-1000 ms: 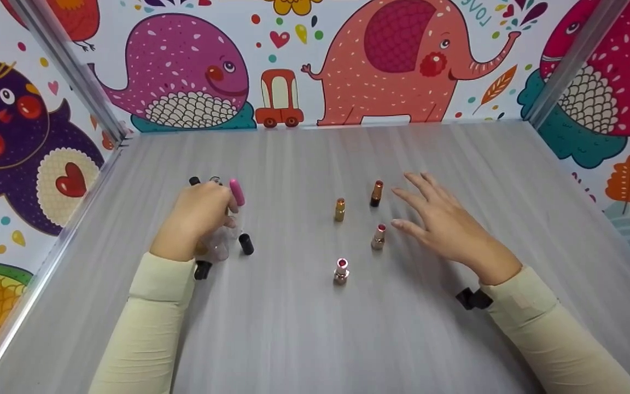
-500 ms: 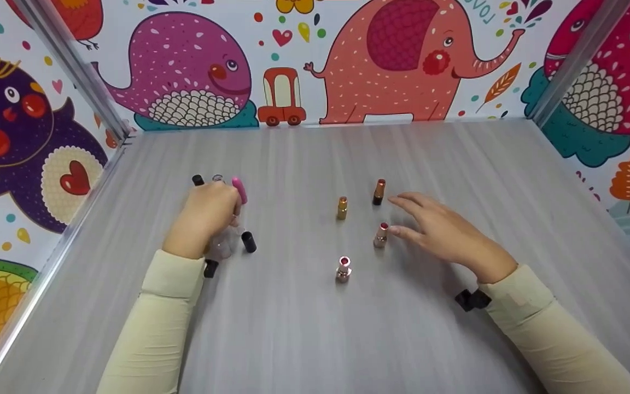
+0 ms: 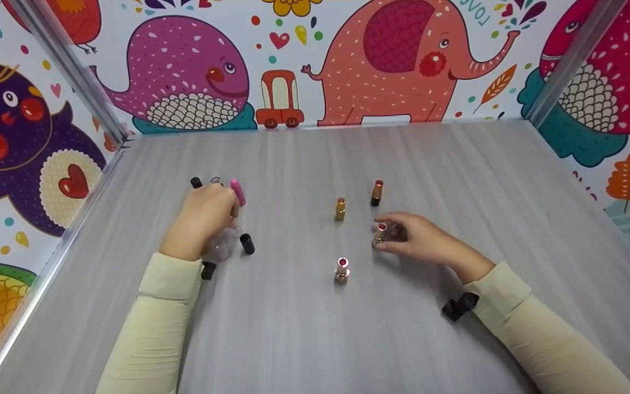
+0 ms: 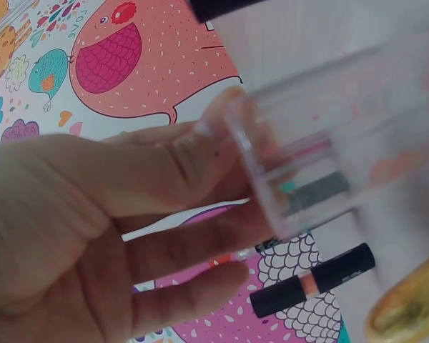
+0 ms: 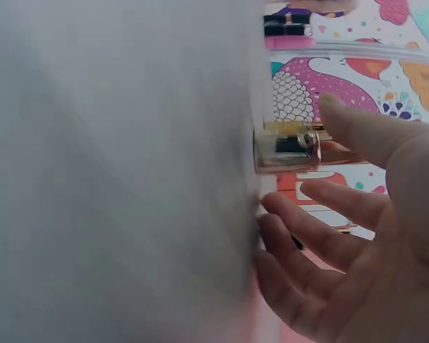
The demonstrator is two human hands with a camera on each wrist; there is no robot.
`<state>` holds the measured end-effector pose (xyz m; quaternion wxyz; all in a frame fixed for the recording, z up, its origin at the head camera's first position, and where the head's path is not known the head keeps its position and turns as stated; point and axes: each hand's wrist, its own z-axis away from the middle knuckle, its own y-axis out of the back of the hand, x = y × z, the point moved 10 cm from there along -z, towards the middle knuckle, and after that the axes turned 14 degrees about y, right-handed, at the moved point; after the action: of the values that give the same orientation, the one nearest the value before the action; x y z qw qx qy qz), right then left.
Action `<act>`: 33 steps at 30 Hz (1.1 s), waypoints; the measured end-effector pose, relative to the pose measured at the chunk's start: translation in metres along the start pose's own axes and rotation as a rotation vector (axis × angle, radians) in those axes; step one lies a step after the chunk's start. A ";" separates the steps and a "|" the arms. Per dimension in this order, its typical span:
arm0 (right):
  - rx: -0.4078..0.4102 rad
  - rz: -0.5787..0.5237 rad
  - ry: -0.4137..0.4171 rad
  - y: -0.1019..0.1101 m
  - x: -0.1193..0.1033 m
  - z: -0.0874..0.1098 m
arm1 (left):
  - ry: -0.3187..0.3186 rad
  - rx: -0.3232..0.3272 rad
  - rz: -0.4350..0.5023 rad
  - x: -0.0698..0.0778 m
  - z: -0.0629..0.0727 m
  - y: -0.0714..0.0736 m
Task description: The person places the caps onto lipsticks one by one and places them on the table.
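My left hand (image 3: 200, 219) pinches the end of a clear plastic box (image 4: 300, 164) between thumb and fingers; in the head view the box (image 3: 219, 246) is partly hidden by that hand. My right hand (image 3: 421, 238) surrounds an upright uncapped lipstick (image 3: 380, 234) with a red tip. In the right wrist view, a gap shows between this lipstick (image 5: 289, 150) and the curved fingers (image 5: 329, 236). Three more uncapped lipsticks stand nearby: a gold one (image 3: 340, 209), a black-and-copper one (image 3: 377, 193) and a silvery-pink one (image 3: 342, 271).
By the left hand are a pink tube (image 3: 238, 192), a black tube (image 3: 246, 244) and another black piece (image 3: 196, 183). The left wrist view shows a black tube with a copper band (image 4: 313, 281) and a blurred gold object (image 4: 407, 304). Printed walls edge the grey table (image 3: 293, 339).
My right hand has moved left and towards me, its spread fingers drawing in around the red-tipped lipstick. My left hand has stayed nearly still at the clear box.
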<state>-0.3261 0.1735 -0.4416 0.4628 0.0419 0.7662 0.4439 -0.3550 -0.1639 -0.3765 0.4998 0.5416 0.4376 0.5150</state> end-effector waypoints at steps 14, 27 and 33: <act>0.097 -0.090 0.046 -0.006 0.011 -0.005 | -0.049 0.031 -0.029 0.001 0.002 0.005; 0.103 -0.034 0.018 -0.004 0.020 -0.005 | -0.024 0.022 -0.004 0.003 0.004 0.005; 0.095 -0.033 0.010 -0.005 0.021 -0.004 | -0.008 0.014 0.011 0.002 0.003 0.002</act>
<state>-0.3394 0.1779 -0.4588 0.4635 0.0489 0.7893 0.3997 -0.3515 -0.1626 -0.3747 0.4950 0.5494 0.4363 0.5126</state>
